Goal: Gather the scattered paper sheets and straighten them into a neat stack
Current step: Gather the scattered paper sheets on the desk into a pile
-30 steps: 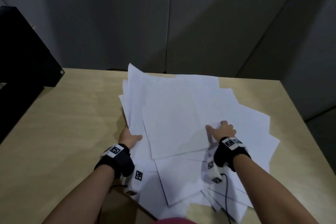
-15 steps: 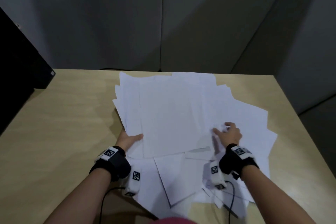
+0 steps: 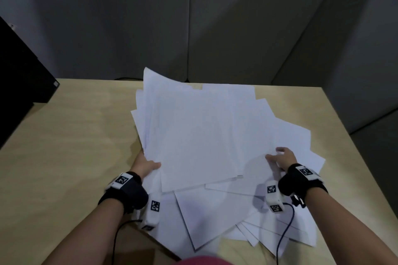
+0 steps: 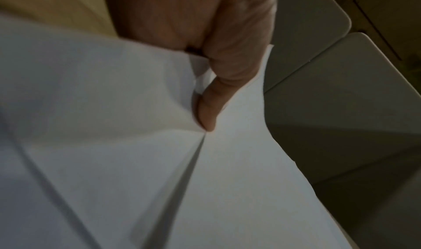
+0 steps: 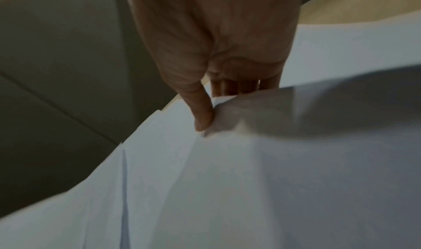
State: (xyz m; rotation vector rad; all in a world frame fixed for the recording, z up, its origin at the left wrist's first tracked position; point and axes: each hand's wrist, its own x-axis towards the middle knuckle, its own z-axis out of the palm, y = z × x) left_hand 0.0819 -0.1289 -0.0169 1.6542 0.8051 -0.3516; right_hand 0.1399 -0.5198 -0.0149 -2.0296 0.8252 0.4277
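The sheets [image 3: 200, 140] lie in a loose fan on the table [image 3: 64, 146], the landmark for all positions below.

**Near edge of the table.** Several sheets overhang or lie askew at the near edge, between the two forearms. They are not yet gathered.

**Handling.** The sheets are light, thin and limp. They slide freely over one another and crease at any point load; both wrist views show folds radiating from the thumb tips. Judged best hold: the two opposite side edges of the pile, thumb on top and fingers beneath, so that the sheets can be squared by tapping an edge on the table. Risk: a lower sheet slips out or buckles.

**Left side of the table.** The left hand [image 3: 144, 165] grips the left edge of the pile. Its thumb [image 4: 208, 112] presses on top; the fingers go under the paper and are hidden, so their spread cannot be told.

**Right side of the table.** The right hand [image 3: 281, 158] pinches upper sheets, thumb [image 5: 202, 116] on top, fingers curled close together behind the raised edge.

**Far side of the table.** The far-left corners of the pile are lifted clear of the table.
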